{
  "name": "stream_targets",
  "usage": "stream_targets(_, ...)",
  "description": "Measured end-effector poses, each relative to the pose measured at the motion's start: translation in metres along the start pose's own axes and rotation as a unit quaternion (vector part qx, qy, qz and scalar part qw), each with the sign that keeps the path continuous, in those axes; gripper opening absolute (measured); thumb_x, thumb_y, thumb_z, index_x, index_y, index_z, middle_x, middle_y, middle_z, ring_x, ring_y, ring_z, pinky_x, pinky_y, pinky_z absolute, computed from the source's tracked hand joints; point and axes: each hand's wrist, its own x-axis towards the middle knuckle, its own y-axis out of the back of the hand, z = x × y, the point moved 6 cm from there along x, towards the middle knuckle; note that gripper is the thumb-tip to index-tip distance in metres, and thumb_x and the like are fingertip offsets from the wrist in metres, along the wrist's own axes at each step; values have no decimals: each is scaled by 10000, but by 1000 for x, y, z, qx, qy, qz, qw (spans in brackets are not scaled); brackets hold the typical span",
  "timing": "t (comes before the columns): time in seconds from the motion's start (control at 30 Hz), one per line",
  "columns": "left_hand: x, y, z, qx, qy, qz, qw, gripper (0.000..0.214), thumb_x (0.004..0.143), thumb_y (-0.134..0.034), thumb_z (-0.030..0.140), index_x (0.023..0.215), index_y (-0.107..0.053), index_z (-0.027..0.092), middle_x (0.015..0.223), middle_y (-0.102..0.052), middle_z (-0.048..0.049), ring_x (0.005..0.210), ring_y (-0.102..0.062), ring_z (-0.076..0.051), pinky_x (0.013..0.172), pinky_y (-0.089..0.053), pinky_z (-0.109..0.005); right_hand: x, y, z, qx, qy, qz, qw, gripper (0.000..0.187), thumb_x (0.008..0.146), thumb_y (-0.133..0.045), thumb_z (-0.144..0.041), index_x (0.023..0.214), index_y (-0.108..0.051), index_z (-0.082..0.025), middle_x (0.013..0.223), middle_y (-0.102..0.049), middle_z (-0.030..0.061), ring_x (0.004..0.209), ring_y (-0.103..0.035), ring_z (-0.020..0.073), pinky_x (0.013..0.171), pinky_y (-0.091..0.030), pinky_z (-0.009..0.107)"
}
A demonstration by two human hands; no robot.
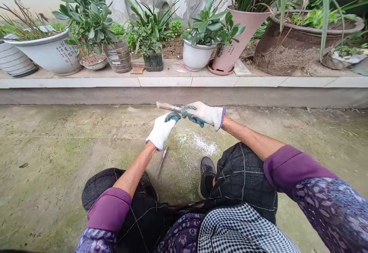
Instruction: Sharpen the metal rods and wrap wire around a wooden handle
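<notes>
My right hand (pixel 198 114), in a white glove with a green coated palm, is closed around a brownish stick (pixel 163 105) with shiny silvery wire (pixel 176 109) wound about it. The stick's bare end points left, beyond the wire. Just below the winding, my left hand (pixel 165 127), gloved alike, has its fingers pinched together; whatever lies between them is hidden. On the ground below my left hand lies a slim grey tool (pixel 161 163) with a pale tip, its exact kind unclear.
White powder or crumbs (pixel 202 144) are scattered on the mossy concrete ground (pixel 69 145) between my feet. Ahead runs a low tiled ledge (pixel 163 81) with several potted plants, among them a white pot (pixel 198 56), a pink pot (pixel 228 55) and a large brown pot (pixel 283 50).
</notes>
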Motion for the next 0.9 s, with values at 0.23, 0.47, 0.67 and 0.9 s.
stream_targets(0.23, -7, 13, -7, 9, 32, -44, 998, 169, 721, -637, 340, 762, -659, 177, 528, -480, 67, 458, -355, -81, 462, -313, -222, -24, -15, 1, 66, 76, -168, 981, 417, 872, -650, -576, 916, -658, -161, 536, -499, -72, 371, -411, 62, 325, -360, 195)
stream_targets(0.47, -9, 2, -22, 141, -32, -112, 983, 216, 727, -596, 239, 844, -767, 175, 874, -757, -16, 824, -637, -144, 800, -498, -234, -31, -29, 43, -266, 0, -188, 945, 339, 887, -644, -494, 807, -685, -168, 518, -518, -45, 445, -438, 81, 449, -310, 231)
stream_targets(0.67, -17, -19, -25, 36, 97, -61, 993, 132, 721, -642, 292, 760, -680, 171, 531, -496, 62, 455, -384, -75, 445, -310, -215, -4, -8, 41, -409, 22, -27, 912, 372, 950, -597, -481, 894, -706, -130, 717, -692, 71, 722, -609, 181, 637, -360, 284)
stream_targets(0.9, -30, -28, -7, -40, 147, -47, 987, 171, 748, -624, 284, 837, -697, 157, 468, -370, 99, 404, -277, -59, 416, -216, -218, 4, 5, 21, -467, 53, 28, 882, 420, 1007, -469, -497, 1126, -696, -165, 978, -730, 118, 862, -662, 242, 696, -378, 315)
